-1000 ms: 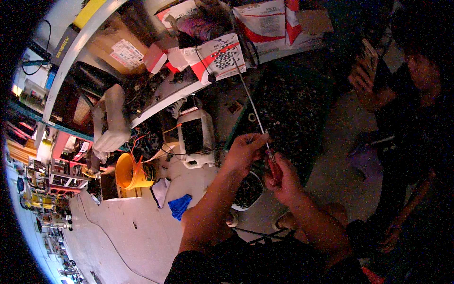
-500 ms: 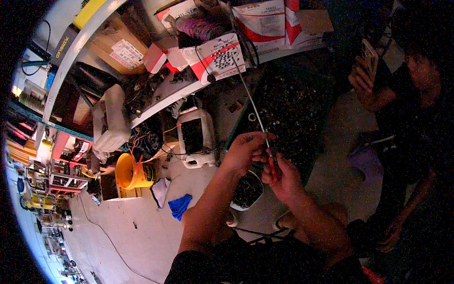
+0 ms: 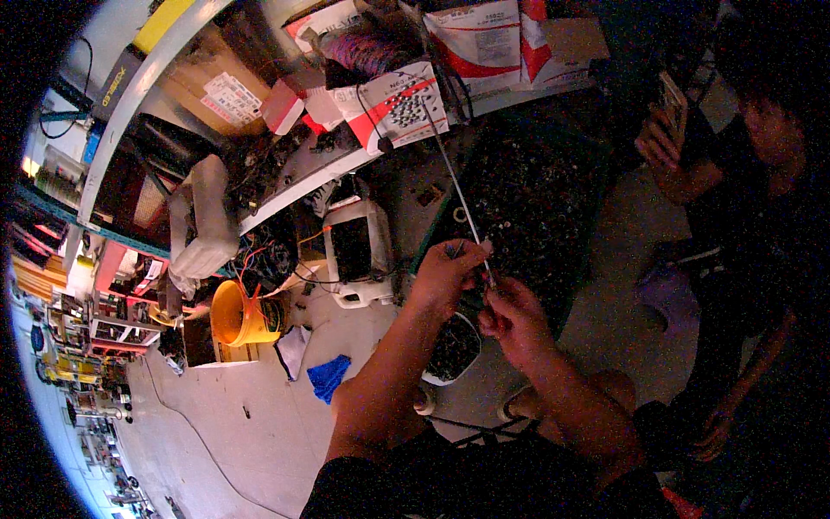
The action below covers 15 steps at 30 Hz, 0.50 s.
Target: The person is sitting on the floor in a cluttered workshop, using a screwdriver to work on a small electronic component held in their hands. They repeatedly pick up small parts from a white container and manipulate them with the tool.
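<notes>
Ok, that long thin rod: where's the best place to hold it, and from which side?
I'd grip the rod at its near end, coming from the near right as the right hand does, and steady the shaft just ahead from the left with the left hand. It is slim and straight and slants away up the picture, leaving that end closest.

I'm watching the thin shaft (image 3: 456,183) gleaming silvery white, while the bucket (image 3: 232,313) is glowing orange-yellow and the cloth (image 3: 328,378) is showing bright blue. The printed box (image 3: 399,107) is flaunting red on white with clustered dark spots; the tray's rim (image 3: 430,235) is looking dull green.
</notes>
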Each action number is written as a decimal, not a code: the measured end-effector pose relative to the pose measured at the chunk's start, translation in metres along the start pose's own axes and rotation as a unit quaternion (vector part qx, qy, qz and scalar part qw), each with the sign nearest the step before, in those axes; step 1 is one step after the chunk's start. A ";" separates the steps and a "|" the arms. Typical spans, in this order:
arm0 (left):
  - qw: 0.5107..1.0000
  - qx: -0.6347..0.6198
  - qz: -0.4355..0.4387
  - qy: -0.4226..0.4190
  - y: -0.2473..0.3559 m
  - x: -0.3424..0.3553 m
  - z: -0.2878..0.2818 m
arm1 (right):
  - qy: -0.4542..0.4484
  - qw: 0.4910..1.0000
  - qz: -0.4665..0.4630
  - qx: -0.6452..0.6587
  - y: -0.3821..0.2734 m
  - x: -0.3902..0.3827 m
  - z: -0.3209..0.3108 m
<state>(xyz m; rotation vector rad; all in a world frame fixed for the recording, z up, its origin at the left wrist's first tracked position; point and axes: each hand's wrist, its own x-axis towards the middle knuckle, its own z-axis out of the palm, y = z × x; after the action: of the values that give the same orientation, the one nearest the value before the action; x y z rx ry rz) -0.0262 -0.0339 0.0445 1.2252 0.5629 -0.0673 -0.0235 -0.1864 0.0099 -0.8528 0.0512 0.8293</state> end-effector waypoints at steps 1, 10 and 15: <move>1.000 -0.010 -0.009 -0.009 0.005 -0.004 0.000 | -0.018 1.000 -0.005 0.003 -0.001 0.000 -0.001; 0.993 -0.081 -0.001 -0.081 -0.012 0.007 -0.007 | -0.027 0.988 0.050 0.142 -0.002 -0.002 0.000; 0.999 -0.041 -0.006 -0.009 -0.004 0.002 0.001 | -0.008 0.998 0.032 0.044 0.000 0.002 -0.005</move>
<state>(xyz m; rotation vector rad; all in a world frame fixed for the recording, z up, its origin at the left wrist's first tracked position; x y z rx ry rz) -0.0257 -0.0356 0.0400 1.1395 0.5534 -0.0646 -0.0204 -0.1884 0.0061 -0.7642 0.1009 0.8878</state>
